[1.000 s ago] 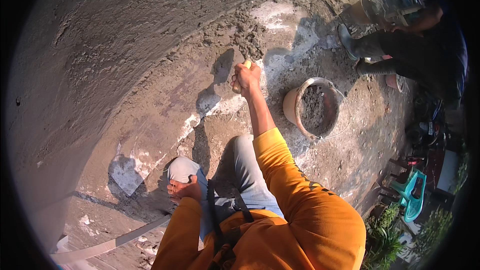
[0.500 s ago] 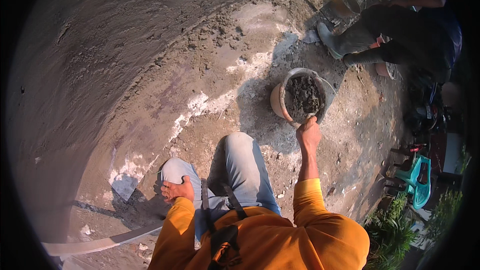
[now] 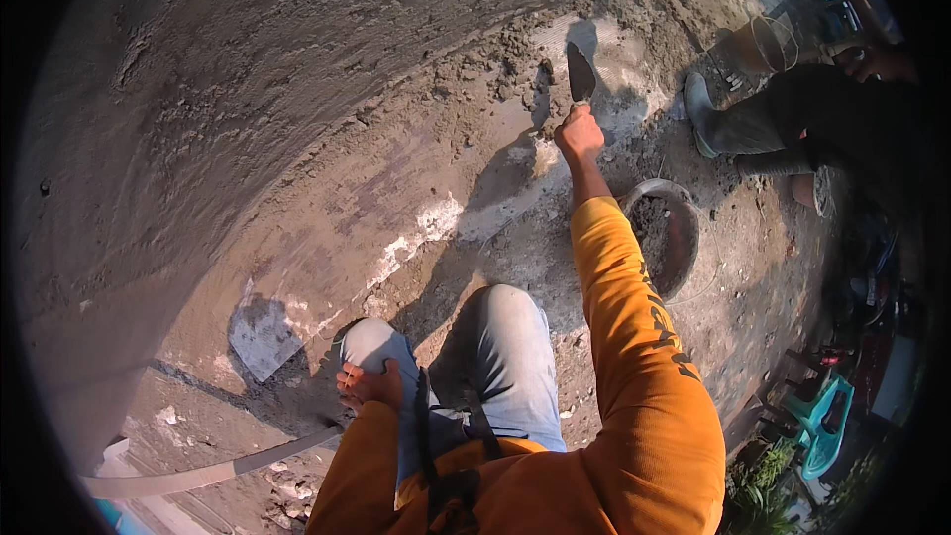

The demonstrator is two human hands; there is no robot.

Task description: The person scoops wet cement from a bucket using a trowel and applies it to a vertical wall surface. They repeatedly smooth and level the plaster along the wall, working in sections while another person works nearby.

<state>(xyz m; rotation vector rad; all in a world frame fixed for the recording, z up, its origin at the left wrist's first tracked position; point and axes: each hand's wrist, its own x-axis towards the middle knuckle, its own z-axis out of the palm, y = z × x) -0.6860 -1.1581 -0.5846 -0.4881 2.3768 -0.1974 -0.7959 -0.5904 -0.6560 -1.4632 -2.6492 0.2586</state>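
My right hand is closed round the handle of a trowel, its dark blade pointing away from me at the foot of the rough plastered wall. Just beyond the blade lie crumbly lumps of mortar along the wall's base. A bucket with grey mortar inside stands to the right, partly hidden by my right sleeve. At my left knee, my left hand rests with loosely bent fingers apart, holding nothing.
To the far right another person's boot and dark trouser legs stand near a second bucket. A green plastic chair and plants are at lower right. A long pale strip lies at lower left, below a flat grey piece.
My right hand has moved from the bucket's rim forward and left to the wall's base, the trowel blade now showing. The view has shifted slightly; my left hand stays by the knee.
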